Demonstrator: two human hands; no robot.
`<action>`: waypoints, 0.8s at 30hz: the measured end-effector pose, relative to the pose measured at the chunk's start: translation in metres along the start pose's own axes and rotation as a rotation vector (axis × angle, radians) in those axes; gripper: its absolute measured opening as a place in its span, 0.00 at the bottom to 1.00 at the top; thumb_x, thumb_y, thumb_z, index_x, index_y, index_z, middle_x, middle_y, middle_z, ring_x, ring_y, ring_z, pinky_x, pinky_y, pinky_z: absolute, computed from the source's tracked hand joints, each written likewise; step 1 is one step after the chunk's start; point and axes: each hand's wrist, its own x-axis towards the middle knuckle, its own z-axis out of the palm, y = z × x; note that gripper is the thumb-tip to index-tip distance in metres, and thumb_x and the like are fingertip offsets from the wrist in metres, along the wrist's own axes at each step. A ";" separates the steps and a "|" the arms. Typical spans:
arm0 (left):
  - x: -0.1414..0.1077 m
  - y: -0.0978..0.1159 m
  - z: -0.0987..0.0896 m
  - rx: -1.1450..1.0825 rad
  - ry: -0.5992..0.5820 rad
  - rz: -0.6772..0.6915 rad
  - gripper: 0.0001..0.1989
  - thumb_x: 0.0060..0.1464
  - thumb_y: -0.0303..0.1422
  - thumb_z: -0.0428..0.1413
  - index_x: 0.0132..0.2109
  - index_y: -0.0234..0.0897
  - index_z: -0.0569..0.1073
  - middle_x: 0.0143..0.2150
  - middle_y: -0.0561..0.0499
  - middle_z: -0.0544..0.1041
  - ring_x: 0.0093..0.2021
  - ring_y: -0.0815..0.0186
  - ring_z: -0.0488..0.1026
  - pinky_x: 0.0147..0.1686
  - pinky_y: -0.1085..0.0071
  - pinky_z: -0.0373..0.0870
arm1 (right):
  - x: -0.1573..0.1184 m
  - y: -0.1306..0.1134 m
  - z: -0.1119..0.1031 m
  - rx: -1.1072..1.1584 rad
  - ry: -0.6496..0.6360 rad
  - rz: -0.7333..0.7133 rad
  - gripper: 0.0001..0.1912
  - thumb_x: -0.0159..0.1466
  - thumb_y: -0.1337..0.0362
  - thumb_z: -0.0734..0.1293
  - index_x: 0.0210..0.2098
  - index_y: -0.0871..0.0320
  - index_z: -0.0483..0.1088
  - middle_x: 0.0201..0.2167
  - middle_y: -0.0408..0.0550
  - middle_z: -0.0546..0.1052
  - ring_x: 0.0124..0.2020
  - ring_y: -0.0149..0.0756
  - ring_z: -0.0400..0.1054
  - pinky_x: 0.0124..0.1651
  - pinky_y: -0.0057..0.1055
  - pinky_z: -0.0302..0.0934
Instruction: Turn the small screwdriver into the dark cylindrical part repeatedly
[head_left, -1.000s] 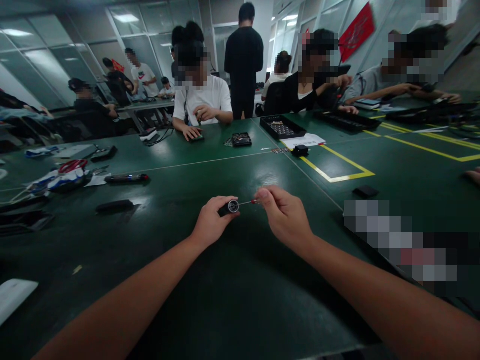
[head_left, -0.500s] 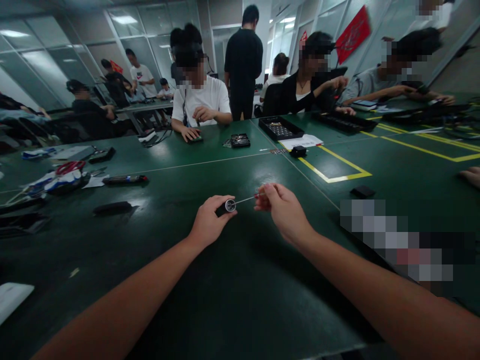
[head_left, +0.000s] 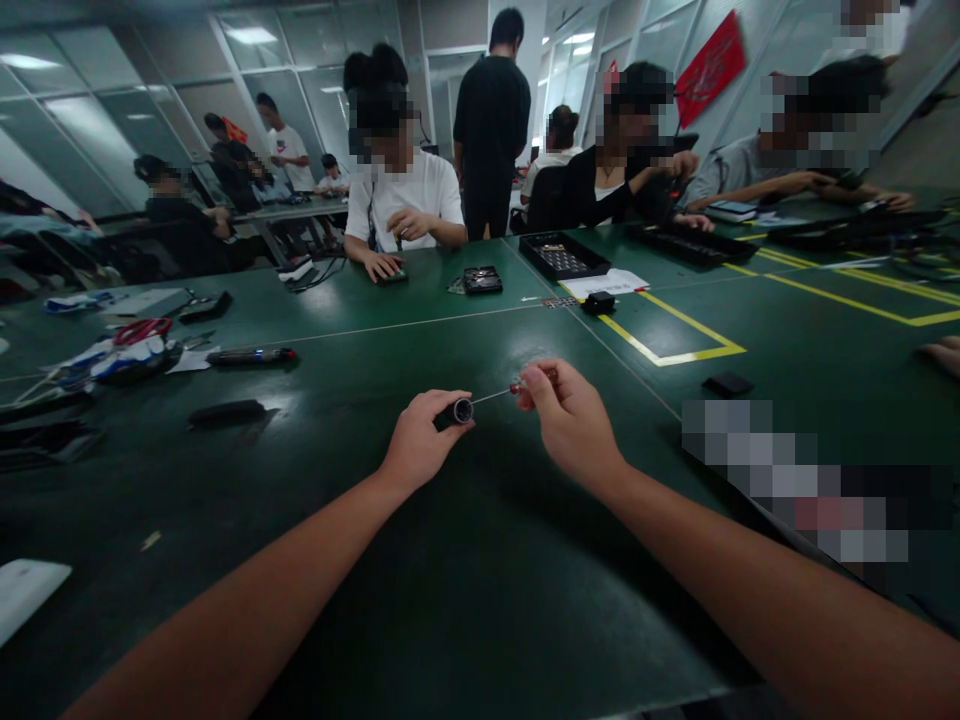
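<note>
The left hand (head_left: 421, 438) is closed around a black cylinder (head_left: 454, 413), its far end hidden in the palm. To its right, the right hand (head_left: 574, 425) pinches a thin screwdriver (head_left: 491, 396), fingers covering most of the handle; whether the tip touches the cylinder's open end is unclear. Both are above the counter (head_left: 465, 580).

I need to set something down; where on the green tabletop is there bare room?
Bare green tabletop shows between left forearm and right forearm, and inside the yellow tape outline beyond the right hand. It looks crowded at left, around the blue-and-white cloth bundle, and far right, around black trays.
</note>
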 end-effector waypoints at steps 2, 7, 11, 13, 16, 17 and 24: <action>0.000 0.000 0.000 0.012 -0.001 0.017 0.17 0.57 0.29 0.64 0.54 0.43 0.78 0.52 0.48 0.80 0.55 0.57 0.74 0.57 0.54 0.69 | -0.002 -0.003 -0.001 -0.108 -0.064 -0.060 0.10 0.70 0.55 0.65 0.39 0.55 0.70 0.30 0.44 0.76 0.31 0.35 0.72 0.35 0.34 0.64; 0.001 0.001 0.000 0.050 0.007 0.025 0.17 0.56 0.27 0.65 0.52 0.43 0.79 0.50 0.48 0.80 0.53 0.57 0.75 0.56 0.55 0.70 | -0.006 -0.006 -0.002 -0.187 -0.072 -0.127 0.09 0.71 0.56 0.63 0.39 0.55 0.70 0.32 0.45 0.78 0.33 0.36 0.73 0.36 0.34 0.63; 0.002 0.001 0.001 0.042 0.018 0.004 0.17 0.56 0.26 0.65 0.52 0.43 0.79 0.50 0.48 0.80 0.52 0.58 0.75 0.56 0.55 0.70 | -0.006 -0.007 -0.002 -0.201 -0.064 -0.152 0.09 0.72 0.56 0.63 0.39 0.55 0.69 0.31 0.45 0.78 0.31 0.36 0.73 0.35 0.33 0.62; 0.002 0.001 0.001 0.041 0.023 -0.004 0.17 0.56 0.26 0.65 0.52 0.43 0.79 0.50 0.48 0.80 0.52 0.58 0.75 0.56 0.55 0.70 | -0.006 -0.007 -0.003 -0.226 -0.078 -0.152 0.09 0.71 0.57 0.63 0.38 0.55 0.69 0.30 0.45 0.77 0.31 0.36 0.73 0.35 0.33 0.62; 0.002 0.001 0.000 0.021 0.022 -0.018 0.16 0.56 0.27 0.65 0.52 0.42 0.79 0.51 0.48 0.80 0.53 0.58 0.75 0.57 0.55 0.70 | -0.005 -0.008 -0.003 -0.252 -0.067 -0.138 0.10 0.71 0.56 0.63 0.38 0.55 0.69 0.29 0.45 0.77 0.31 0.36 0.73 0.34 0.33 0.62; 0.002 0.001 -0.001 0.008 0.022 -0.027 0.16 0.57 0.27 0.64 0.52 0.41 0.79 0.51 0.47 0.80 0.53 0.58 0.76 0.57 0.55 0.70 | -0.005 -0.008 -0.003 -0.252 -0.057 -0.133 0.10 0.71 0.56 0.63 0.38 0.55 0.69 0.29 0.45 0.77 0.31 0.36 0.73 0.34 0.33 0.62; 0.003 0.001 -0.001 -0.030 0.008 -0.043 0.15 0.57 0.27 0.63 0.51 0.40 0.78 0.51 0.47 0.79 0.53 0.57 0.76 0.57 0.55 0.71 | -0.006 -0.006 -0.005 -0.158 0.046 -0.147 0.08 0.72 0.56 0.63 0.42 0.53 0.69 0.35 0.45 0.78 0.36 0.38 0.73 0.41 0.37 0.66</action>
